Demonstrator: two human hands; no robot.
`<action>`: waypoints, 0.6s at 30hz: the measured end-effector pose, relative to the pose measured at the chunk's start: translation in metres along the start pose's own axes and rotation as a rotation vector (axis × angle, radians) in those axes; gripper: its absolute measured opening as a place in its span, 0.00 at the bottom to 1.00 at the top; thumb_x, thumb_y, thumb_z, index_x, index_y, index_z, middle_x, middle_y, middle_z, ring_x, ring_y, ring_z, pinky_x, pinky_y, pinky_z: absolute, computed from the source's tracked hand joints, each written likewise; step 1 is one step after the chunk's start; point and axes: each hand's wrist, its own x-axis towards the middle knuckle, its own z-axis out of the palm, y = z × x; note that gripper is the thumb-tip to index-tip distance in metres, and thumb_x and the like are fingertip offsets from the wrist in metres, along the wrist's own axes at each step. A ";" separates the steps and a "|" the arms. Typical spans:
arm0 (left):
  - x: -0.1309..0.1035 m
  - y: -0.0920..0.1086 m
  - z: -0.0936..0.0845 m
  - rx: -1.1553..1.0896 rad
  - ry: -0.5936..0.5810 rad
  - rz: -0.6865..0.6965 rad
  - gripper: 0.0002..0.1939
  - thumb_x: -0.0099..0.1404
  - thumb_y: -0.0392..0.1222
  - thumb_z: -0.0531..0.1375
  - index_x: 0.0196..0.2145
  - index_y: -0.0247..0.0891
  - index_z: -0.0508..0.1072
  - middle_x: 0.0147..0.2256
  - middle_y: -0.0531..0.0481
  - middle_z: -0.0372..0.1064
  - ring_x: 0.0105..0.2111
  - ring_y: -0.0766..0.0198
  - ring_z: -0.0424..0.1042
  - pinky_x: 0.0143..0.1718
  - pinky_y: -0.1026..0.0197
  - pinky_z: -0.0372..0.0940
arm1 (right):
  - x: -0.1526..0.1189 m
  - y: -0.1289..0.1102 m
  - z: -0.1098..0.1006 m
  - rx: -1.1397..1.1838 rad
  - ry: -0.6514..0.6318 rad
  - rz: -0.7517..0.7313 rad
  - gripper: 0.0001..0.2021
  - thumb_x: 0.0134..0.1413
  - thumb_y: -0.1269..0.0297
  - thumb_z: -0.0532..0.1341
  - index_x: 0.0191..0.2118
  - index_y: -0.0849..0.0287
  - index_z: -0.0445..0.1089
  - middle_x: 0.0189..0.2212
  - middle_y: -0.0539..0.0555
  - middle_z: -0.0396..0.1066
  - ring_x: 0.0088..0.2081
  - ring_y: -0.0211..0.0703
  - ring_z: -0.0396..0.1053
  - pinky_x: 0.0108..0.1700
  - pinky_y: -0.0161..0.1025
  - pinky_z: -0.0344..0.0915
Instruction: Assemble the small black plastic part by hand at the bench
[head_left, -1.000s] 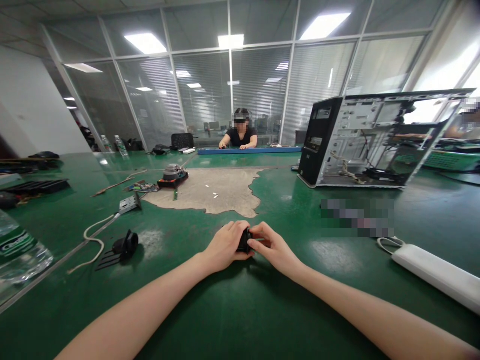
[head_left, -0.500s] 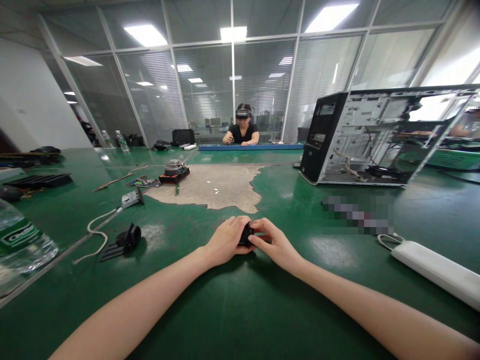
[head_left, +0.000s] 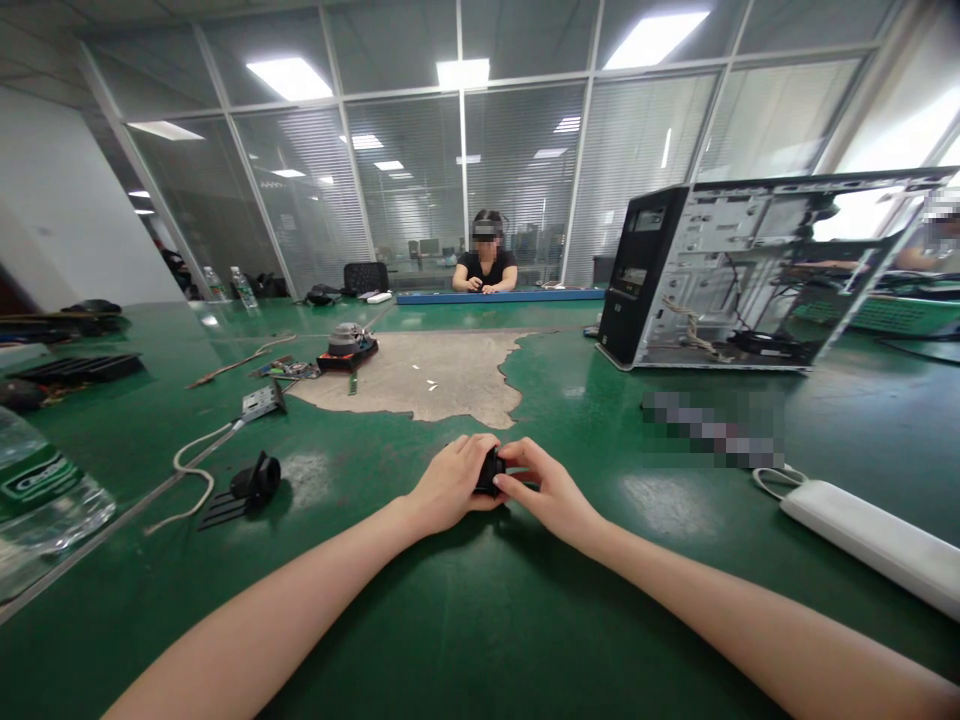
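Observation:
A small black object (head_left: 489, 472) is held between my two hands just above the green table (head_left: 465, 610). My left hand (head_left: 454, 478) wraps round it from the left, covering most of it, so its kind does not show. From the right, the thumb and fingers of my right hand (head_left: 544, 485) pinch its near side. To the left lies a black plastic part (head_left: 257, 478) with a round end and flat prongs, apart from both hands.
An opened computer case (head_left: 649, 280) stands at the right, with a white power strip (head_left: 862, 535) nearer me. At left are a water bottle (head_left: 45, 485), a cord (head_left: 196, 467) and a metal bracket (head_left: 261, 400). A person (head_left: 486, 265) sits across the table.
My hands keep nearly the same grip on the small black object; any finger movement is slight. Across the table, the person's arm has come down and inward.

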 end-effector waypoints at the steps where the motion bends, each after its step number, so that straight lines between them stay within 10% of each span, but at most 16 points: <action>1: 0.000 0.000 0.000 0.001 -0.001 0.000 0.26 0.53 0.44 0.59 0.47 0.38 0.53 0.43 0.46 0.60 0.39 0.57 0.61 0.40 0.55 0.59 | 0.000 0.001 0.000 0.014 0.001 0.024 0.08 0.48 0.67 0.57 0.36 0.57 0.59 0.36 0.51 0.62 0.38 0.39 0.65 0.38 0.38 0.68; 18: 0.001 -0.001 0.001 -0.021 0.002 -0.014 0.27 0.52 0.44 0.60 0.47 0.38 0.53 0.42 0.46 0.61 0.39 0.57 0.62 0.40 0.55 0.59 | 0.002 0.003 0.001 0.027 0.000 0.052 0.10 0.48 0.67 0.57 0.39 0.57 0.58 0.36 0.52 0.62 0.38 0.39 0.66 0.38 0.39 0.68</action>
